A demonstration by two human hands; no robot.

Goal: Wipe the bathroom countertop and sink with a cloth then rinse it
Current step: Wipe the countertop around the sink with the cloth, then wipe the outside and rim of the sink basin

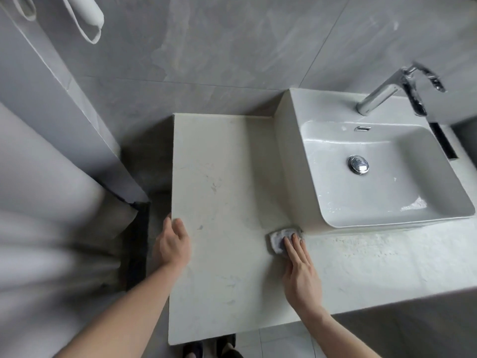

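Head view: pale countertop (222, 254) runs along a grey tiled wall (206, 47). White sink (296, 156) sits on its right part, chrome tap (382, 95) behind the bowl. Left hand (171, 244) rests on the counter's left edge, fingers loosely bent. Right hand (300, 272) presses straight, together fingers onto a small grey cloth (280, 237) (just beside the sink's front left corner).

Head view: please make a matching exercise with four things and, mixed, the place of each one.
Things:
1. cloth
2. left hand
3. faucet
4. drain plug

Places:
A. behind the basin, on the sink's back ledge
B. in the basin's floor
C. under the right hand's fingers
D. at the countertop's left edge

Pairs: 1-C, 2-D, 3-A, 4-B
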